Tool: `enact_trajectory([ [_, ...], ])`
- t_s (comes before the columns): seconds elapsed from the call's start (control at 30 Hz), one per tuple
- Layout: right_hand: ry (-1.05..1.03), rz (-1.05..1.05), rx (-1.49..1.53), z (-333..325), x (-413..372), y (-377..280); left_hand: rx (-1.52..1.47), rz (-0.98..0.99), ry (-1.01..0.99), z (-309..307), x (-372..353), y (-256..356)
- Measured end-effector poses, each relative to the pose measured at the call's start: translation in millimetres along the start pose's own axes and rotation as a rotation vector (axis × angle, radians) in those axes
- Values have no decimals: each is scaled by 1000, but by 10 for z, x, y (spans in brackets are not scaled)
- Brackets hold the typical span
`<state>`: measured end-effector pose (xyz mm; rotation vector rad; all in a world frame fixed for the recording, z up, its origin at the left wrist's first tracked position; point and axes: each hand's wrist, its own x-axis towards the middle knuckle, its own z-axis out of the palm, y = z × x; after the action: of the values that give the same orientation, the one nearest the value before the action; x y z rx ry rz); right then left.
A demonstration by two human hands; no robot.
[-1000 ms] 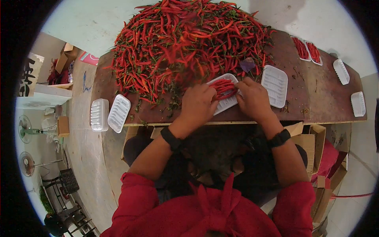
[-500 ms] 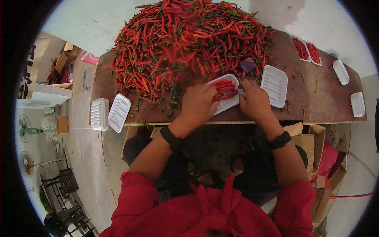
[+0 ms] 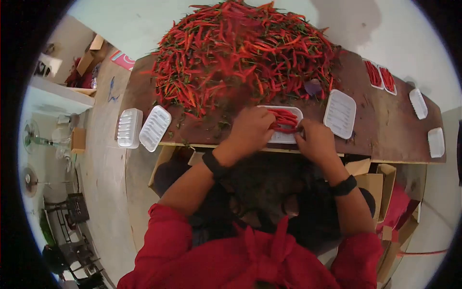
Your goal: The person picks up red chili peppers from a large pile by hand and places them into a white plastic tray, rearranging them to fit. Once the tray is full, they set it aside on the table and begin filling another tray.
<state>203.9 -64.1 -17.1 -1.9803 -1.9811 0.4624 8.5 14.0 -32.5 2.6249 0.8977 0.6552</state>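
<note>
Chillies (image 3: 285, 118) crosswise, left to right (in tray (image 3: 284, 138))

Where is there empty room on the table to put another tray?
The widest bare wood lies between the empty white tray and the small trays at the right end. A narrower strip sits between the tray stacks and the left hand. The chili pile crowds the back.

The left hand (image 3: 250, 130) is covering the tray's (image 3: 282, 138) left end; the right hand (image 3: 315, 140) is hiding its near corner; both hands' fingertips are curling out of sight beside the chillies (image 3: 285, 119).
</note>
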Motion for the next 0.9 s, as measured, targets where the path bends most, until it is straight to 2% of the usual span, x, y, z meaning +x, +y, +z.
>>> enact_trajectory([
  [0.1,93,2,-99,18,12,-23,16,28,32,57,-28,-43],
  [0.2,-6,61,-137,-24,36,-67,8,33,60,60,-25,-62],
  [0.27,-56,100,-150,-47,44,-84,40,21,-17,27,-21,-52],
  [0.4,-4,84,-127,-85,39,-77,63,9,25,-124,-15,-136],
  [0.47,96,76,-125,-78,32,-58,98,-137,175,-252,-11,-273],
  [0.5,99,78,-125,-81,27,-51,98,-133,175,-333,-10,-337],
  [0.57,124,42,-67,-88,20,-42,119,-238,380,-486,-15,-450],
  [0.6,127,43,-68,-87,20,-51,118,-235,381,-518,-20,-486],
  [0.67,106,18,-128,-70,27,-89,97,-445,356,-545,-33,-552],
  [0.8,98,-4,-104,-48,42,-137,174,-416,308,-409,-72,-785],
  [0.9,133,-18,-57,-68,37,-230,75,-403,329,-461,-96,-820],
])
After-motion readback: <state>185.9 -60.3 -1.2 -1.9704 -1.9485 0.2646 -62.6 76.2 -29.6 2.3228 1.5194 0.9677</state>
